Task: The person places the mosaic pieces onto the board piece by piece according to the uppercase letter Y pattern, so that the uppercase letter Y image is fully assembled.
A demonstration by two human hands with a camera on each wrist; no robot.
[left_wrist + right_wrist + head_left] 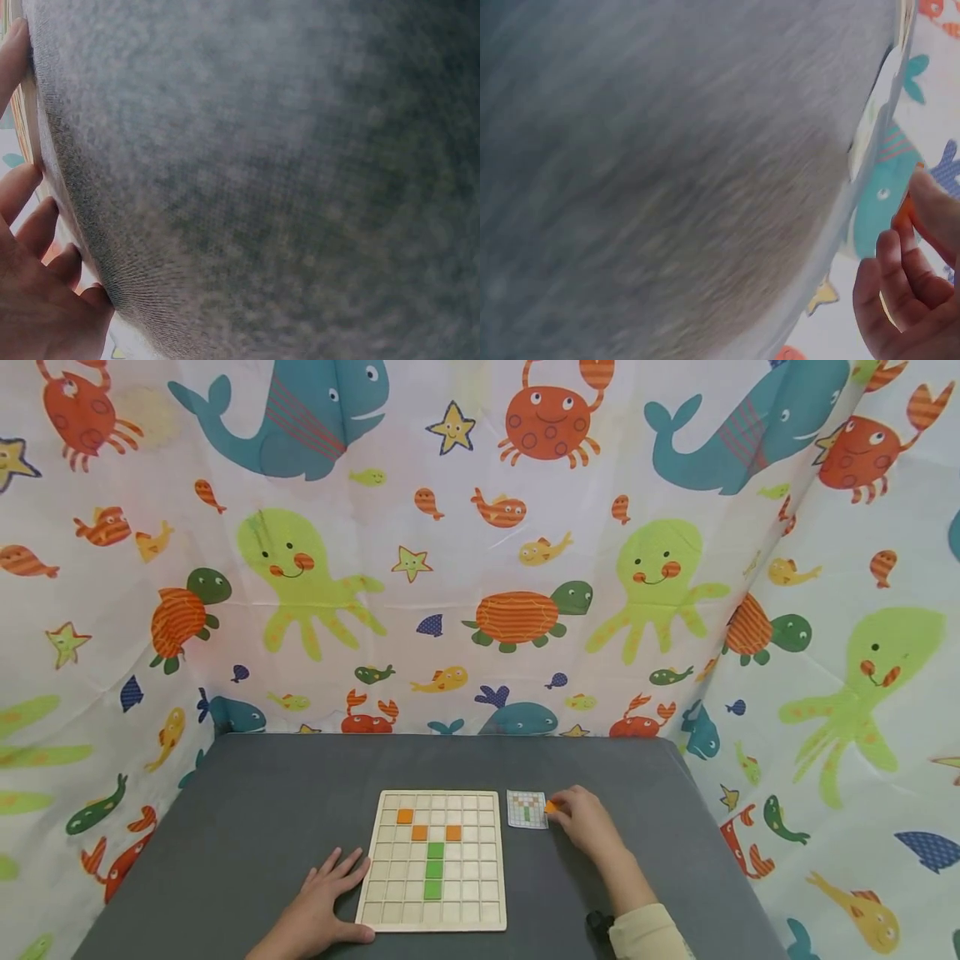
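Note:
A pale wooden grid board [480, 890] lies on the grey table. Three orange tiles [405, 816] sit in its upper squares, and three green tiles [434, 869] form a column below them. My left hand [318, 902] rests at the board's left edge, fingers spread, the thumb at the lower left corner; its fingertips [26, 176] also show in the left wrist view. Between thumb and fingers, my right hand [588, 822] pinches an orange square tile [551, 807] beside the right edge of a small printed pattern card [527, 814]. The tile's edge [905, 211] shows in the right wrist view.
A dark grey cloth [300, 785] covers the table. Behind and at the sides hangs a white curtain [450, 652] printed with sea animals. A small black object [598, 923] is by the right sleeve [651, 933].

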